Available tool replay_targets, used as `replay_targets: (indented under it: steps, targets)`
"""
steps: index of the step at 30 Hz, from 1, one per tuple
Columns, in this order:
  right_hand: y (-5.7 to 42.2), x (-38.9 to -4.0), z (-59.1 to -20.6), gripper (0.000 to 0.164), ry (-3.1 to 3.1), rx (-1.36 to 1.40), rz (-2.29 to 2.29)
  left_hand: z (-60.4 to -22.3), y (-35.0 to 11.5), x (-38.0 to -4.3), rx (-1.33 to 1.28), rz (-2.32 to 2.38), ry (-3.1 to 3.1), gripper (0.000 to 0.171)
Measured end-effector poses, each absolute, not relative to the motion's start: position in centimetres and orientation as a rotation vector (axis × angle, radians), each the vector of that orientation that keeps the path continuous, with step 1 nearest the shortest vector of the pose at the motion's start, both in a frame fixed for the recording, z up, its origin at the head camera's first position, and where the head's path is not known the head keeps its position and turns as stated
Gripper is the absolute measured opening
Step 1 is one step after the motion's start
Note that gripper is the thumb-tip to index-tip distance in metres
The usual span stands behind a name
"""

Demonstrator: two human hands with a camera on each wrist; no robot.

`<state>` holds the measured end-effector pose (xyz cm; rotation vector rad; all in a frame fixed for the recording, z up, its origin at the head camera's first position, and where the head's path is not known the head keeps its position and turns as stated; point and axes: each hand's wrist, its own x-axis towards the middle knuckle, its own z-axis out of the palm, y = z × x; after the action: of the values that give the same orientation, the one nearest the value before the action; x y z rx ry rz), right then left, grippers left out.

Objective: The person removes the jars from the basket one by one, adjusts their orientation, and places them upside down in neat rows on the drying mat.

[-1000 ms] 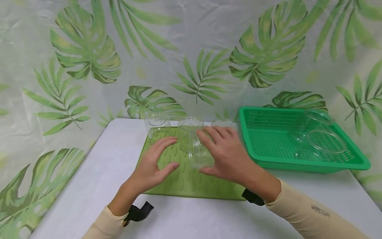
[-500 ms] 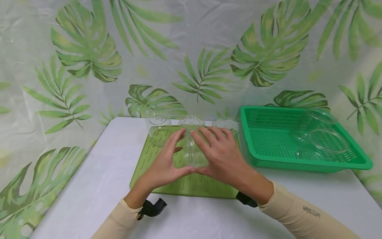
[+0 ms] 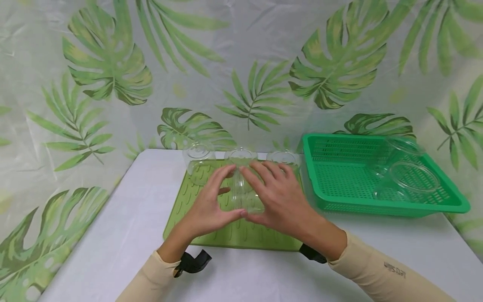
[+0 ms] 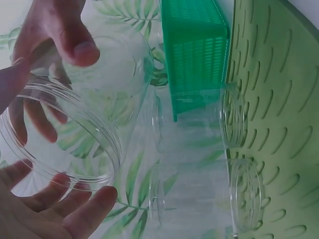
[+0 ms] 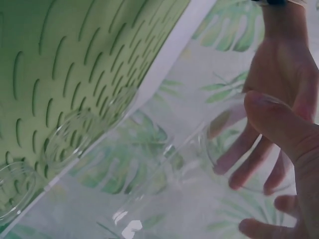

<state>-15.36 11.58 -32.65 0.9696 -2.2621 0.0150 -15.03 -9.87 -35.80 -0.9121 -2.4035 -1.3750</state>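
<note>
A clear jar with a ridged rim is held on its side above the green drying mat. My right hand grips its body, thumb below and fingers over the top. My left hand is at the open mouth, its fingertips and thumb curled round the rim, as the left wrist view shows. Both thumbs meet at the near side. Along the mat's back edge stand three more clear jars, mouth down: a left jar, a middle jar and a right jar.
On the right of the white table stands a green perforated basket. In its right end lean two clear jars, a near jar and a far jar. Behind the table hangs a leaf-print cloth.
My left hand has come in from the left and closed round the jar's rim. My right hand, with the jar, has shifted slightly left. Within the last half second the hands barely move.
</note>
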Motion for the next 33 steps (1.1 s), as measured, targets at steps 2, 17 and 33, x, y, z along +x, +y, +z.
replay_targets:
  steps: [2, 17, 33]
  targets:
    - [11.9, -15.3, -32.6, 0.106, -2.305, 0.978, 0.033, -35.9, -10.1, -14.9, -0.914, -1.376, -2.401, 0.094]
    - [14.3, -14.9, -32.7, 0.110, -2.406, 1.016, 0.334, -35.7, -12.2, -14.2, -1.022, -1.401, -2.317, 0.094]
    - [15.6, -14.7, -34.6, 0.127, -2.483, 0.912, 1.243, -35.2, -12.4, -14.2, -0.997, -1.470, -2.267, 0.094]
